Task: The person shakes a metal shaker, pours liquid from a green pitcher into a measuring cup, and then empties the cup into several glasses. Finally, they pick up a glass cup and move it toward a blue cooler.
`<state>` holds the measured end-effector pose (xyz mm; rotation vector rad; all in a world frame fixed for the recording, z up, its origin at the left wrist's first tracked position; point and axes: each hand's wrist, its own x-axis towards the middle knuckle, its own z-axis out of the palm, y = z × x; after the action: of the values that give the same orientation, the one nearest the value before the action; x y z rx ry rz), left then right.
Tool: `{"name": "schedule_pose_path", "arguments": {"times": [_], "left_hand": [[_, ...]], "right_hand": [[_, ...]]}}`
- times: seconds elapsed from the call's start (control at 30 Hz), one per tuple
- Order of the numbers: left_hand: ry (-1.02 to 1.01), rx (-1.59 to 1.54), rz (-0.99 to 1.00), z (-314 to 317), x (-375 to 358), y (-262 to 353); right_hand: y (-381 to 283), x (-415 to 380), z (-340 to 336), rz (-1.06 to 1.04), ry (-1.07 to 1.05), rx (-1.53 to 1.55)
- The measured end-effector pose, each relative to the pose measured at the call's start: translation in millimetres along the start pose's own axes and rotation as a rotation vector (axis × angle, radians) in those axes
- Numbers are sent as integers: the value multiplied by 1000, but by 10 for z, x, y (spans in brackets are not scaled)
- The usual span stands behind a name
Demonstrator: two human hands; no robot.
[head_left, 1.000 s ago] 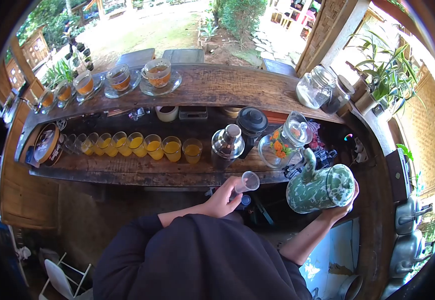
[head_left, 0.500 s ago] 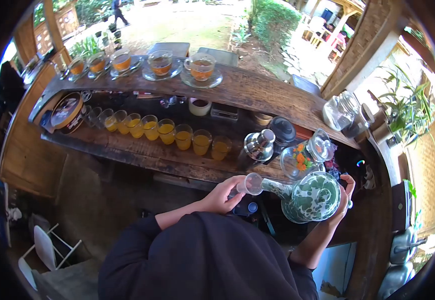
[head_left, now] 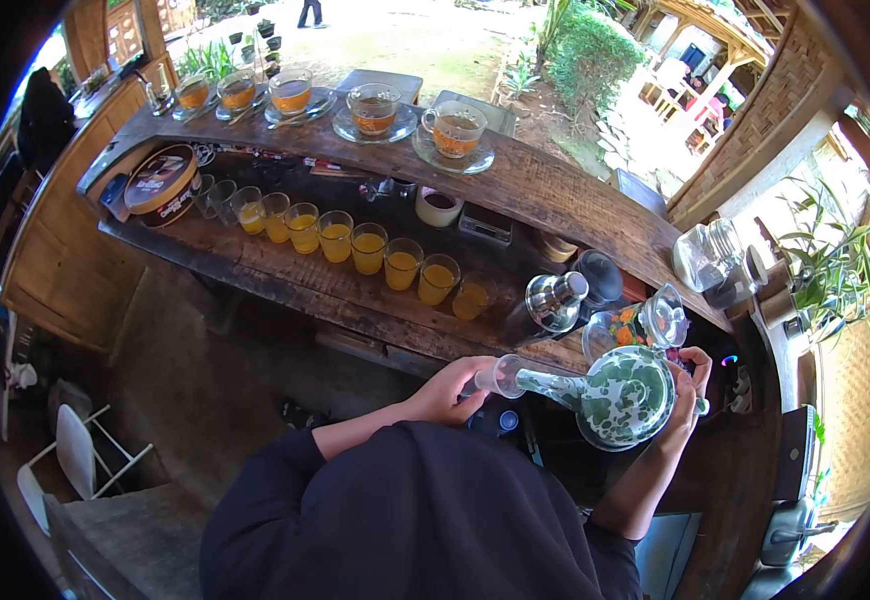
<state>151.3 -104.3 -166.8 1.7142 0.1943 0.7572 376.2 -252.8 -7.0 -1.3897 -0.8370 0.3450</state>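
Observation:
My left hand (head_left: 445, 393) is wrapped round a small clear cup (head_left: 498, 377), tipped so its mouth faces the teapot. A green-and-white marbled teapot (head_left: 623, 400) is in my right hand (head_left: 687, 397), whose fingers are closed at its handle side. The teapot's long spout (head_left: 553, 386) points left, its tip overlapping the cup's mouth in this view. Behind the teapot is a clear glass jar (head_left: 615, 330) with orange flowers showing. A metal shaker (head_left: 555, 303) stands to the left of that jar.
Along the wooden lower counter (head_left: 285, 285) runs a row of glasses (head_left: 367, 250), most holding yellow-orange liquid. Glass cups of amber drink (head_left: 455, 130) sit on saucers on the upper ledge (head_left: 545, 180). Empty-looking jars (head_left: 707, 255) stand at the right end; a white chair (head_left: 77, 450) is at lower left.
The view has turned, so the counter and its glasses appear shifted right. The teapot's spout has come further over the cup's mouth, and the teapot looks more tilted.

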Motion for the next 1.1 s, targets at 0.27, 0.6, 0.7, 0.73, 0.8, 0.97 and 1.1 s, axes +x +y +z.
{"name": "schedule_pose_path", "arguments": {"times": [0.27, 0.6, 0.7, 0.73, 0.8, 0.97, 1.1], "left_hand": [[-12, 17, -58, -12, -43, -52], [-12, 3, -137, 24, -31, -66], [-35, 37, -121, 30, -33, -117], [-35, 37, -122, 38, -36, -140], [-31, 22, -124, 59, -51, -191], [-49, -43, -169, 62, -35, -198], [-70, -67, -179, 44, -6, -175]], "right_hand": [[29, 46, 8, -23, -64, -90], [26, 40, -22, -48, -80, -286], [33, 50, -27, -43, -72, -305], [27, 52, -21, -43, -73, -306], [10, 56, -2, 14, -91, -232], [100, 82, -77, -11, -77, -237], [117, 55, -26, 5, -4, -115]]}}
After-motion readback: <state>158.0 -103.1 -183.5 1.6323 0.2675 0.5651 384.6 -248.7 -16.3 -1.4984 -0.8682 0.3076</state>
